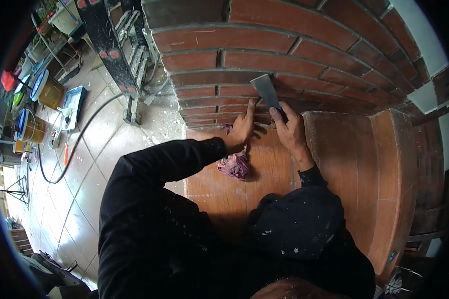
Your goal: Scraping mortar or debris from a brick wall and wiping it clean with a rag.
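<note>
My right hand (290, 130) grips a putty knife, its wide grey blade (266, 90) raised in front of the red brick wall (264, 42). A bit of blue handle shows between the fingers. To its left, my left hand (242, 130) is open at the foot of the wall, the index finger stretched toward the bricks and the other fingers apart. Whether that fingertip touches the wall I cannot tell. Just below my left hand, a crumpled pink-purple rag (234, 165) lies on the orange-brown tiled step (269, 169).
A paint-spattered black ladder (107, 45) stands at the wall's left end. Buckets (49, 89), a paint tray (74, 107), an orange-handled tool (66, 153) and a black hose (82, 134) are on the pale floor tiles. A raised tiled ledge (386, 184) runs along the right.
</note>
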The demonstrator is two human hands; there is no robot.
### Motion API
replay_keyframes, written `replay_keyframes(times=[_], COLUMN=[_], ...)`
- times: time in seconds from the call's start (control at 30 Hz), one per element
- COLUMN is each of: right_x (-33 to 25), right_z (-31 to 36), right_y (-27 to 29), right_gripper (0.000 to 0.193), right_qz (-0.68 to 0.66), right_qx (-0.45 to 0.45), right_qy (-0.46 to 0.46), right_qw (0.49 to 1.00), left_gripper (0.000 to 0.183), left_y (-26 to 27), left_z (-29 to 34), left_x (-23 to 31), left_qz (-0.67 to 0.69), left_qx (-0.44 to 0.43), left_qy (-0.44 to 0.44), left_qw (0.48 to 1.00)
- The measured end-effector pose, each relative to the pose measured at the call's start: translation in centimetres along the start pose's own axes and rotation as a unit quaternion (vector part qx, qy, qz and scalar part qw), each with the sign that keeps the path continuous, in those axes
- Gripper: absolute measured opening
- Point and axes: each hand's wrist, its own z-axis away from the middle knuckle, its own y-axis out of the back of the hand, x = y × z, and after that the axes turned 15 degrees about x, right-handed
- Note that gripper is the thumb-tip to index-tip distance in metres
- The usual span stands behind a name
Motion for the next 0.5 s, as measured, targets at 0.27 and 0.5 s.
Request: replay_keyframes(times=[0.27,0.5], right_x=[0.0,-2.5], right_z=[0.1,-0.2], right_y=[-1.1,-1.5], right_gripper=[0.025,0.029], right_qz=[-0.055,-0.068], right_qx=[0.034,-0.029], right_qy=[-0.007,-0.090], right_qw=[0.998,0.993], left_gripper=[0.027,0.036], left_y=[2.4,2.3], left_z=[-1.0,-0.8], left_x=[-1.4,-1.5], left_qz=[-0.126,-0.111], left_qx=[-0.015,-0.096], left_qy=[-0.141,-0.044], left_qw=[0.982,0.988])
